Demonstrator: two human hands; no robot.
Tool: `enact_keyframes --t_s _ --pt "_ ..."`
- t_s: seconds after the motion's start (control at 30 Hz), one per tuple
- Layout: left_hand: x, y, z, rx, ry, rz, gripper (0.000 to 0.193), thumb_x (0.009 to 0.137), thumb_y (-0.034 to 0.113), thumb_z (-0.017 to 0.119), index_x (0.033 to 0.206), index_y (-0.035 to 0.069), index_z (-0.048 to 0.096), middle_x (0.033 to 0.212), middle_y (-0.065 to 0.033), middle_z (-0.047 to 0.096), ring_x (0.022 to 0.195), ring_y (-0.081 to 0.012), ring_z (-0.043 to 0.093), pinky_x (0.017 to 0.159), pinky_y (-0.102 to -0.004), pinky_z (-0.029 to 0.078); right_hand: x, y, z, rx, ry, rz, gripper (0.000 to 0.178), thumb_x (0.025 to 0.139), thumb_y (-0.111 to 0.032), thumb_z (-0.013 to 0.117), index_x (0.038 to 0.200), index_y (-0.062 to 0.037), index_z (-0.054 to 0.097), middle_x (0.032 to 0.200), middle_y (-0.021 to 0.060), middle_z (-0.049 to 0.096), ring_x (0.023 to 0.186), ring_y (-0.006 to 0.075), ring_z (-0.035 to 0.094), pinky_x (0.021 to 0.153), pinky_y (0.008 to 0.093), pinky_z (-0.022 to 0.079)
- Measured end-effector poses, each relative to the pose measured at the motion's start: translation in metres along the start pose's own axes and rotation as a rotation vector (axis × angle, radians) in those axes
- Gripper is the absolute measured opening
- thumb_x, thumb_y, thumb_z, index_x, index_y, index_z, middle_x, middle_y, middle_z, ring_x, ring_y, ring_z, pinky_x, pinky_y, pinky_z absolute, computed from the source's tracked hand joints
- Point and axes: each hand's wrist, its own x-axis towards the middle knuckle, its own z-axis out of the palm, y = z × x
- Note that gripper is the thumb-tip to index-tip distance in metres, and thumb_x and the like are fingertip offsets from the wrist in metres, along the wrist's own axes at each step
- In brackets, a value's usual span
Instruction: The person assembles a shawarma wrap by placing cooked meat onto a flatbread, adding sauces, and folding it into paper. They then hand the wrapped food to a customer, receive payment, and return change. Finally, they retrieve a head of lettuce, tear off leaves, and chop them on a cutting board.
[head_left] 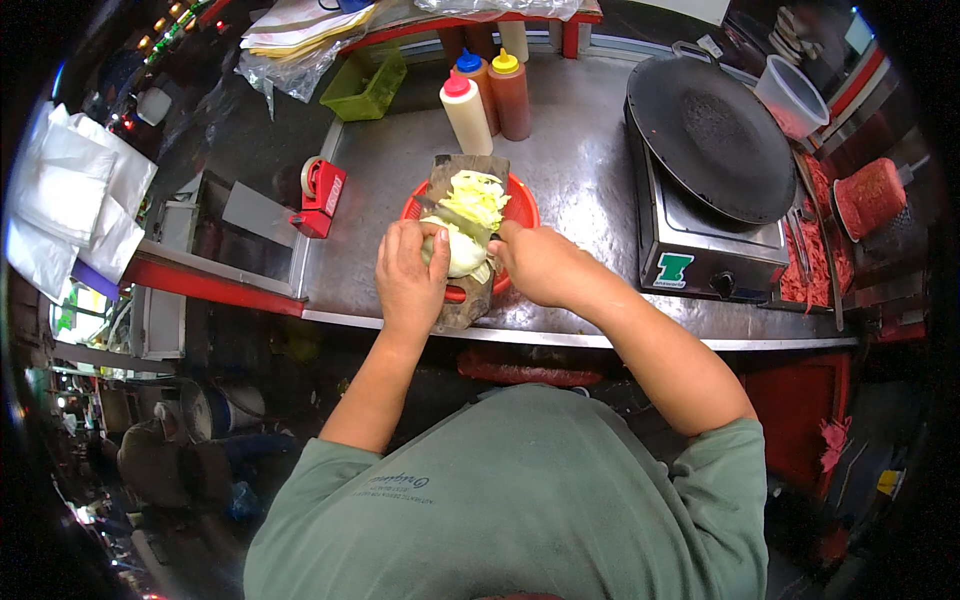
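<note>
My left hand (412, 267) is closed around the left side of a pale cabbage (464, 255) on a worn wooden cutting board (462, 310). In my right hand (535, 262) is a knife, its handle mostly hidden by my fingers. The knife's blade (467, 223) lies across the cabbage, between the whole part and a pile of shredded cabbage (475, 197) beyond it. Beneath the board sits a red plastic basket (524, 207), its rim showing on both sides.
Squeeze bottles (466, 118) with coloured caps stand behind the board. A gas stove (705, 255) carrying a black round pan (710, 135) is at right, beside red shredded food (815, 250). Leftward are a red tape dispenser (320, 205) and a green basket (366, 85). The steel counter's front edge (600, 341) runs before me.
</note>
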Motion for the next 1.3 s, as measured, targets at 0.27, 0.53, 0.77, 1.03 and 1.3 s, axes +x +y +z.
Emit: enact_keyframes --t_s 0.27,0.53,0.77,1.03,1.3 --pt "0.0 0.003 0.001 -0.005 -0.008 0.004 0.019 0.096 0.019 0.073 0.098 0.002 0.063 0.099 -0.0152 0.063 0.091 -0.0379 0.063 0.081 -0.0477 0.051 -0.026 -0.015 0.012 -0.14 -0.014 0.088 0.033 0.109 -0.028 0.048 0.113 0.0041 0.057 0.082 0.0281 0.072 0.08 0.0476 0.072 0.075 0.0594 0.055" --pt "-0.001 -0.001 -0.001 -0.146 -0.034 -0.12 0.016 0.095 0.014 0.073 0.094 0.002 0.063 0.1 -0.0162 0.064 0.087 -0.0372 0.064 0.078 -0.0464 0.053 -0.018 -0.012 -0.002 -0.025 0.082 0.083 0.035 0.109 -0.027 0.047 0.105 0.0049 0.06 0.085 0.031 0.071 0.081 0.0494 0.071 0.075 0.0575 0.055" --pt "-0.004 -0.001 0.002 -0.12 -0.002 -0.044 0.015 0.093 0.01 0.074 0.094 0.001 0.062 0.101 -0.0171 0.065 0.091 -0.0386 0.066 0.08 -0.0466 0.054 -0.033 -0.019 0.019 -0.133 -0.028 0.12 0.033 0.109 -0.027 0.047 0.108 0.0039 0.059 0.086 0.0287 0.072 0.083 0.0479 0.072 0.076 0.058 0.056" --pt "-0.003 0.002 -0.001 -0.196 0.011 -0.013 0.014 0.094 0.008 0.073 0.096 0.001 0.06 0.102 -0.0176 0.064 0.092 -0.0388 0.065 0.081 -0.0472 0.053 -0.021 -0.011 -0.001 0.052 0.041 0.135 0.041 0.11 -0.029 0.046 0.114 0.0086 0.06 0.093 0.036 0.07 0.093 0.0526 0.069 0.082 0.059 0.054" --pt "-0.005 0.002 0.006 -0.224 0.012 -0.014 0.015 0.094 0.009 0.072 0.095 0.0 0.061 0.103 -0.017 0.065 0.096 -0.0371 0.065 0.086 -0.0453 0.053 -0.026 -0.006 0.037 -0.01 0.09 0.105 0.033 0.109 -0.023 0.045 0.107 0.0066 0.06 0.089 0.0329 0.071 0.087 0.0503 0.071 0.081 0.0579 0.055"
